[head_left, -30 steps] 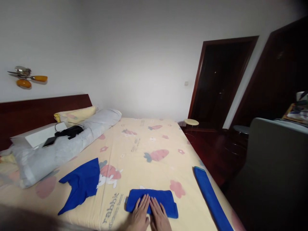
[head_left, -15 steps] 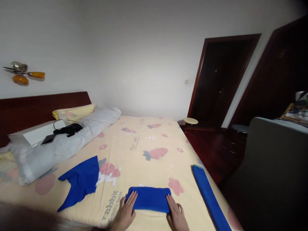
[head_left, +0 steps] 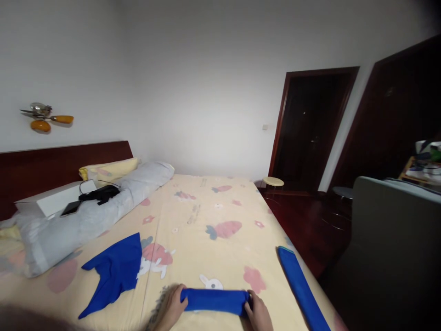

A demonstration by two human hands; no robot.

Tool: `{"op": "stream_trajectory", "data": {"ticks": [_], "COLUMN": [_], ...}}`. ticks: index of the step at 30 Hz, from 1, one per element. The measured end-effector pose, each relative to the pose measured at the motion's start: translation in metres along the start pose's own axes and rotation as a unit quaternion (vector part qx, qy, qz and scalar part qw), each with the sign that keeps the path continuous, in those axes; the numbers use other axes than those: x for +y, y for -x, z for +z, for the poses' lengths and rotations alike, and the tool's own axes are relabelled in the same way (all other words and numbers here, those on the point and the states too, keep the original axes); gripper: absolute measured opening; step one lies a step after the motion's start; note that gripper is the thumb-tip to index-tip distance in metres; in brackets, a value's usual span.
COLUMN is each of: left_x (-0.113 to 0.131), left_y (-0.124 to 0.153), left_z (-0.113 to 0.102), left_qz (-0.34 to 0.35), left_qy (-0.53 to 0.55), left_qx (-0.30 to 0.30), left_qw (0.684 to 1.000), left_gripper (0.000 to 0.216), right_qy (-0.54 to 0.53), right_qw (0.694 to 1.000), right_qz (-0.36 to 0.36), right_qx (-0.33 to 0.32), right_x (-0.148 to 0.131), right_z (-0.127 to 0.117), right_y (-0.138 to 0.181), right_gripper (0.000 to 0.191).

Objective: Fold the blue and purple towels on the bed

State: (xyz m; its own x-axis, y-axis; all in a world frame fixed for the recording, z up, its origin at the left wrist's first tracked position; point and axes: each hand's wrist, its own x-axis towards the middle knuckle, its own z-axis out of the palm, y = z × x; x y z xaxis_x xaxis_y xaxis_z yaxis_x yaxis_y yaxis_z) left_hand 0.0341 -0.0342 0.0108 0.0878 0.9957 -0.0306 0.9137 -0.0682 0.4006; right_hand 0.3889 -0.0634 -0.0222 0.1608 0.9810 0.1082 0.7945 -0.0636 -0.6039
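Note:
A folded blue cloth (head_left: pixel 214 300) lies as a narrow strip at the near edge of the bed (head_left: pixel 206 230). My left hand (head_left: pixel 172 307) grips its left end and my right hand (head_left: pixel 258 312) grips its right end. A second blue cloth (head_left: pixel 113 271) lies loose and crumpled on the sheet to the left. Along the bed's right edge, a third blue cloth (head_left: pixel 300 287) lies folded into a long narrow band.
A long grey bolster (head_left: pixel 89 214) with a phone (head_left: pixel 70 208) and black cables (head_left: pixel 99 193) lies by the dark headboard (head_left: pixel 65 161). A grey chair back (head_left: pixel 392 239) stands at the right. A small round stool (head_left: pixel 273 182) stands near the dark doorway (head_left: pixel 310 128).
My hands slid apart from the middle of the folded cloth to its two ends and closed on them. The cloth now looks narrower and sits nearer to me.

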Motion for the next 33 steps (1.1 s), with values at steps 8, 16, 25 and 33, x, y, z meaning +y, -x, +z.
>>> {"op": "stream_trajectory", "data": {"ticks": [8, 16, 25, 33], "left_x": [0.035, 0.076, 0.012, -0.003], "left_y": [-0.017, -0.008, 0.004, 0.005], "left_z": [0.025, 0.071, 0.038, 0.019], "left_qz": [0.053, 0.173, 0.141, 0.103], "left_qy": [-0.088, -0.080, -0.111, -0.100], "left_qx": [-0.035, -0.078, -0.023, -0.071], "left_qw": [0.994, 0.979, 0.983, 0.987], "left_gripper": [0.076, 0.103, 0.076, 0.070], "right_qy": [0.125, 0.092, 0.115, 0.120], "right_qw": [0.986, 0.957, 0.965, 0.971], "right_qz": [-0.113, -0.239, -0.222, -0.167], "right_qx": [0.001, -0.136, -0.083, -0.126], "right_x": [-0.032, -0.070, -0.011, -0.010], "right_z": [0.022, 0.071, 0.030, 0.007], "right_y": [-0.013, -0.001, 0.002, -0.002], "right_gripper": [0.060, 0.081, 0.062, 0.071]}}
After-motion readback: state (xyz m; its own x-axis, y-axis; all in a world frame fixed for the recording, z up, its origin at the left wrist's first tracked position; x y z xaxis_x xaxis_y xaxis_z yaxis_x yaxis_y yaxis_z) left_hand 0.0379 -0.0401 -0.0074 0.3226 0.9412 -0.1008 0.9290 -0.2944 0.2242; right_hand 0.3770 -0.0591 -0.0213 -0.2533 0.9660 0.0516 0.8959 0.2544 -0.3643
